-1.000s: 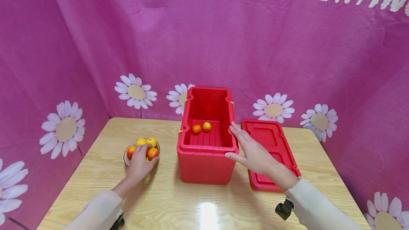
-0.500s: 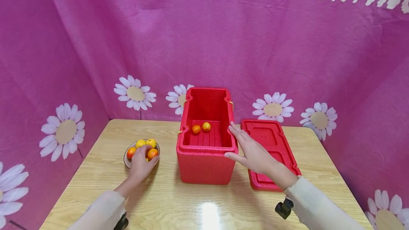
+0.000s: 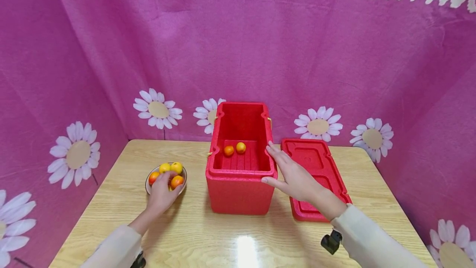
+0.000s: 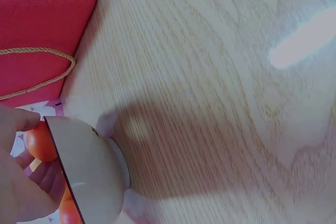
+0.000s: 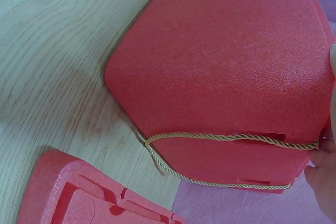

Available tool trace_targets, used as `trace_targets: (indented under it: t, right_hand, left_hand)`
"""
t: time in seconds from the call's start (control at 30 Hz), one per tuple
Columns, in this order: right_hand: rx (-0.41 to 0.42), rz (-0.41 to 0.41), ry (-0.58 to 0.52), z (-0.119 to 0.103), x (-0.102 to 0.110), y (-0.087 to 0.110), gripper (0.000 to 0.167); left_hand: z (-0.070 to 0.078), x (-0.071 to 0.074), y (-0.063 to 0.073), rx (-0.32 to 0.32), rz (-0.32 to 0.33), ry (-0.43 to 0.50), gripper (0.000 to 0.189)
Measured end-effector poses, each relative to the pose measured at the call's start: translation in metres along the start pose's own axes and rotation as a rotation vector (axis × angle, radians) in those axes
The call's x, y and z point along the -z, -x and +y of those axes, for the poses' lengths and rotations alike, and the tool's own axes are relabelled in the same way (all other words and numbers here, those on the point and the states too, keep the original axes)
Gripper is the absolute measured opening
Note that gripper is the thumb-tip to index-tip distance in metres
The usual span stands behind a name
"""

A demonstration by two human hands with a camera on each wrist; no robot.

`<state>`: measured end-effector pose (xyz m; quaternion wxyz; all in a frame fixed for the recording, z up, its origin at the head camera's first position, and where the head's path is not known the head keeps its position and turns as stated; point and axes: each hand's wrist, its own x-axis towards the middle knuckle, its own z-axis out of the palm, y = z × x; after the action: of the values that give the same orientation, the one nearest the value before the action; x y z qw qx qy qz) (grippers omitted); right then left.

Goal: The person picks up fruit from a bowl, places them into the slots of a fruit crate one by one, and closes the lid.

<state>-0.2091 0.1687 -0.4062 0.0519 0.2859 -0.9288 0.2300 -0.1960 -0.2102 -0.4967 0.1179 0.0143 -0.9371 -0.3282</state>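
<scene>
A deep, rectangular red box (image 3: 239, 193) with a pebbled, foam-like surface stands on a counter (image 3: 193, 235) of pale, glossy wood grain. On the box's ridged floor lie 2 round fruits: an orange piece (image 3: 228, 150) and, just to its right, a yellow piece (image 3: 241, 148). Twisted golden rope (image 5: 226, 137) loops along the box's sides.

Left of the box, apart from it, sits a round cream bowl (image 4: 89, 166) with a smooth wall, a thin dark rim and a small foot. The person's left hand (image 3: 160, 194) reaches in, thumb and fingers clamped around 1 smooth orange-red fruit (image 3: 177, 182) on the side nearest the box. Also in the bowl are 2 yellow fruits (image 3: 165, 168) and another reddish fruit (image 3: 153, 178).

The person's right hand (image 3: 293, 179) rests on the box's right rim, fingers straight, thumb held apart. Right of the box, partly hidden by that forearm, a flat red lid (image 3: 327, 173) with moulded recesses lies on the counter. Behind the box hangs a creased magenta curtain (image 3: 238, 53) printed with daisies (image 3: 318, 127).
</scene>
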Motion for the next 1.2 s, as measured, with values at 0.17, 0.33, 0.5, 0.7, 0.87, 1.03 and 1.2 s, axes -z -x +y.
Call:
trace_targets:
  t: [0.17,0.33,0.5,0.7,0.87,1.03,1.2]
  right_hand:
    - [-0.009,-0.003,0.003,0.0,0.0,0.0,0.089]
    - [-0.022,-0.013,0.003,0.0,-0.002,0.001,0.089]
    - [0.002,0.005,0.008,0.0,-0.003,0.001,0.088]
    - [0.013,0.015,0.015,-0.001,-0.001,0.001,0.087]
    - [0.012,0.011,0.015,0.0,-0.001,0.001,0.087]
    - [0.009,0.014,0.015,0.0,-0.001,0.001,0.087]
    - [0.009,0.015,0.011,0.0,-0.001,0.001,0.087]
  left_hand:
    - [0.0,-0.001,0.0,-0.007,-0.02,-0.013,0.041]
    - [-0.001,-0.003,0.001,0.002,-0.023,-0.012,0.04]
    - [-0.001,-0.002,0.001,-0.005,-0.004,-0.005,0.039]
    - [0.002,0.007,-0.003,-0.059,0.028,0.038,0.036]
    - [0.003,0.016,-0.007,-0.082,0.003,0.1,0.035]
    - [0.005,0.022,-0.013,-0.097,-0.062,0.156,0.032]
    - [0.011,0.03,-0.015,-0.133,-0.128,0.15,0.034]
